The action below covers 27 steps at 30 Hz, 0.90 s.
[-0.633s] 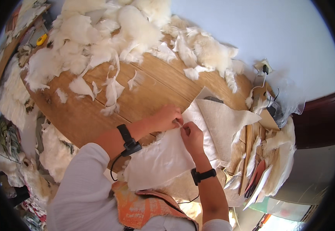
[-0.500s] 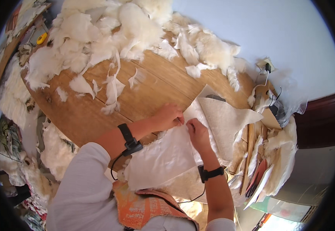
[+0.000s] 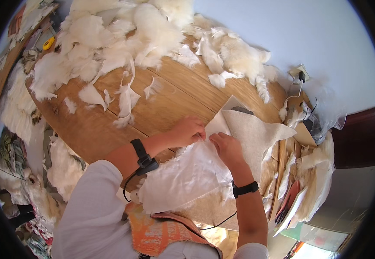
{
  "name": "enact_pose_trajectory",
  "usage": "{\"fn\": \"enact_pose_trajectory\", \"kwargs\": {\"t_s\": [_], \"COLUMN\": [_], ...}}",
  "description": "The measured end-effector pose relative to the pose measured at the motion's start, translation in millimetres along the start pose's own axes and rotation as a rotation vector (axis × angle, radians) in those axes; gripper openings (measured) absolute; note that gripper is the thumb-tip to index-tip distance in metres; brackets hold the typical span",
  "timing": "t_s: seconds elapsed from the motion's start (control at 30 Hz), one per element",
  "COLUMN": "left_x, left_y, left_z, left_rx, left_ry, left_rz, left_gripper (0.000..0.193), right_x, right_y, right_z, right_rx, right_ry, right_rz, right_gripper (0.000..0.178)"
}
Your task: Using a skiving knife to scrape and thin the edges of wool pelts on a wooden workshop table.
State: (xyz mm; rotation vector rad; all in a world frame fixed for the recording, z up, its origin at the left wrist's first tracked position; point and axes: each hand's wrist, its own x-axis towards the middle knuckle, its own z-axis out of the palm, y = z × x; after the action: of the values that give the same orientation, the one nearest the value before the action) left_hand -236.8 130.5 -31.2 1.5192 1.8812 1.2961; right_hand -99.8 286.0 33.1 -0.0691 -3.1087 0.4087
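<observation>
Clear plastic (image 3: 329, 113) bunches near 1 wall socket (image 3: 298, 71), 1 yellow object (image 3: 48, 43) far left.

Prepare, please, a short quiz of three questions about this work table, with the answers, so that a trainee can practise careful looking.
1. True or false: the left wrist band and the right wrist band are both black.

2. What is heaped at the far side of the table?
A) bricks
B) fur
C) bottles

3. Fill in one colour: the left grip is at the upper edge of a thin, ____ piece.

Key: 1. True. 2. B. 3. White.
</observation>
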Motion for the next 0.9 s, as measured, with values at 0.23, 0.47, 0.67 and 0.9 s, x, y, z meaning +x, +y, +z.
{"fn": "enact_pose_trajectory", "kwargs": {"t_s": [0.23, 0.47, 0.67, 0.9], "left_x": [0.4, 2.5, 2.8, 4.8], "left_y": [-3.0, -2.2, -1.4, 0.6], "left_z": [2.0, 1.3, -1.0, -3.6], "left_rx": [0.064, 0.124, 0.053, 0.009], "left_ry": [-0.001, -0.015, -0.031, -0.061], "left_rz": [0.013, -0.007, -0.016, 0.014], "left_gripper": [0.010, 0.012, 0.012, 0.011], "right_x": [4.3, 3.0, -1.8, -89.7], "right_y": [-22.9, -28.7, -32.5, 75.1], "right_z": [9.9, 10.2, -0.7, -118.3], "right_rx": [-0.009, -0.198, 0.878, 1.515], "right_ry": [-0.081, 0.176, 0.371, 1.305], "right_rz": [0.024, -0.267, 0.070, 0.257], "right_gripper": [0.036, 0.014, 0.012, 0.007]}}
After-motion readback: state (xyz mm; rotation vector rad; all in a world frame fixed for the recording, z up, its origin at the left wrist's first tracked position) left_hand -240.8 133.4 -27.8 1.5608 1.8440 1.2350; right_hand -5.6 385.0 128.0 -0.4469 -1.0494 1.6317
